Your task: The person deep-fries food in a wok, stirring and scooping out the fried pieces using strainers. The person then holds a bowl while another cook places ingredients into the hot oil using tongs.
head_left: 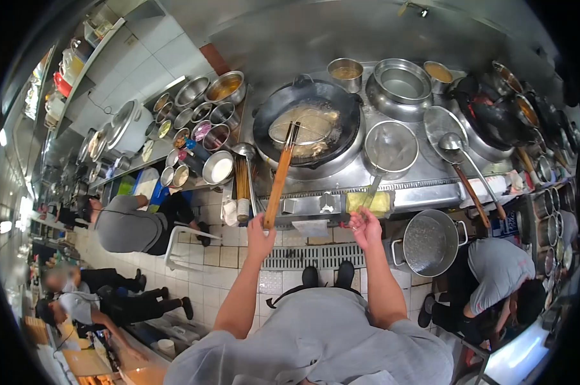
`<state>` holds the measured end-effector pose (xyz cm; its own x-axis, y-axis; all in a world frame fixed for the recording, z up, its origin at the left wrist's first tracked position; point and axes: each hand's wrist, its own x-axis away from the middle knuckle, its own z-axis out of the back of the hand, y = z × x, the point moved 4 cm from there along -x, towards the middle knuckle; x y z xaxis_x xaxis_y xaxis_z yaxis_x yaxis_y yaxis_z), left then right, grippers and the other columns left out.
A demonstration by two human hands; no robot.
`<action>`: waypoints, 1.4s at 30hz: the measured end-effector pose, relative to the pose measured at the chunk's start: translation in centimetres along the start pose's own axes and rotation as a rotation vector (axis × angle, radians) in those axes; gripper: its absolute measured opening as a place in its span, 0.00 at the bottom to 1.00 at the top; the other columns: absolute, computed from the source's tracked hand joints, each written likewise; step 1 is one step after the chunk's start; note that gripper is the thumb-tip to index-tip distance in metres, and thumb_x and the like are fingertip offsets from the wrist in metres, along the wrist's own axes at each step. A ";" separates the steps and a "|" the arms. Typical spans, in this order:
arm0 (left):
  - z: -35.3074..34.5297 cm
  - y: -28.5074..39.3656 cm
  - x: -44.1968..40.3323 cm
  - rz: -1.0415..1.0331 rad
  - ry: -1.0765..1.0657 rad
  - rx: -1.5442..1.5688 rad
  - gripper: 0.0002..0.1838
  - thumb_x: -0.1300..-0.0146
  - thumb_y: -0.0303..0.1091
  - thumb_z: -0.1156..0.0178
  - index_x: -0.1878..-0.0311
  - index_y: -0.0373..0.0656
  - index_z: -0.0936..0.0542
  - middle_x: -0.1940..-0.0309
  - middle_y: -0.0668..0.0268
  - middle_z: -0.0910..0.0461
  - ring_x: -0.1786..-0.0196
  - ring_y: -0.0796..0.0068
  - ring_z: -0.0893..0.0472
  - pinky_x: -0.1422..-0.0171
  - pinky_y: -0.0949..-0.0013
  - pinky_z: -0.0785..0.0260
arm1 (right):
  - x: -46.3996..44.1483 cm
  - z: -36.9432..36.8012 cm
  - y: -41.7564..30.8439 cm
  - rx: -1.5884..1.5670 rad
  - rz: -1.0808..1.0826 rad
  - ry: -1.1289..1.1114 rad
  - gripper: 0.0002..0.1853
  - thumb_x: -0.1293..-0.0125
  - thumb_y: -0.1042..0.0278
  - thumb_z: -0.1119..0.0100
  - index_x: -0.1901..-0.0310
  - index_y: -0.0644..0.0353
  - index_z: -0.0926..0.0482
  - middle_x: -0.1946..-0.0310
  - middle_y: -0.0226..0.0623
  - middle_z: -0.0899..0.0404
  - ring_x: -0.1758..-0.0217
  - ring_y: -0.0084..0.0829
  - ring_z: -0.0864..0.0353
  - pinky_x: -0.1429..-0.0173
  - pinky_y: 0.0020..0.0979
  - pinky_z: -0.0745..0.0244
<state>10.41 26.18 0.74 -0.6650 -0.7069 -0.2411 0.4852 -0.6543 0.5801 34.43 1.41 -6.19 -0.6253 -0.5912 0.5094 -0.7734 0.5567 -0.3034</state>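
Note:
My left hand (261,239) is closed around the lower end of a long wooden handle. That handle belongs to a wire skimmer (283,131), whose round mesh head lies over the black wok (264,144). Inside the wok, pale food pieces (315,149) sit in bubbling oil, partly covered by the mesh. My right hand (366,230) has curled fingers at the end of the metal handle of a fine-mesh strainer (391,149). The strainer's round head is to the right of the wok. Near its handle lies a folded yellow cloth (374,203) on the stove's front edge.
Bowls of ingredients (221,168) crowd the left counter, with a ladle (244,151) beside them. On the right are a large steel pot (430,242), another ladle (452,142) and stacked woks (502,119). Co-workers (130,224) bend at both sides; a floor drain (313,257) runs before my feet.

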 end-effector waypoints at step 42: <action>-3.0 6.3 -8.2 0.712 -0.300 1.306 0.08 0.33 0.31 0.48 0.68 0.46 0.35 0.84 0.76 0.42 0.86 0.82 0.42 0.86 0.72 0.49 | -2.4 -18.1 5.7 0.371 -0.108 0.029 0.13 0.34 0.79 0.64 0.50 0.56 0.37 0.81 0.28 0.38 0.88 0.18 0.49 0.87 0.25 0.53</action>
<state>20.58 27.06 4.04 -0.6818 -0.5790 0.4472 0.0242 0.5931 0.8047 33.39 16.59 5.38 -0.5391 -0.6152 0.5752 -0.8230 0.2398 -0.5149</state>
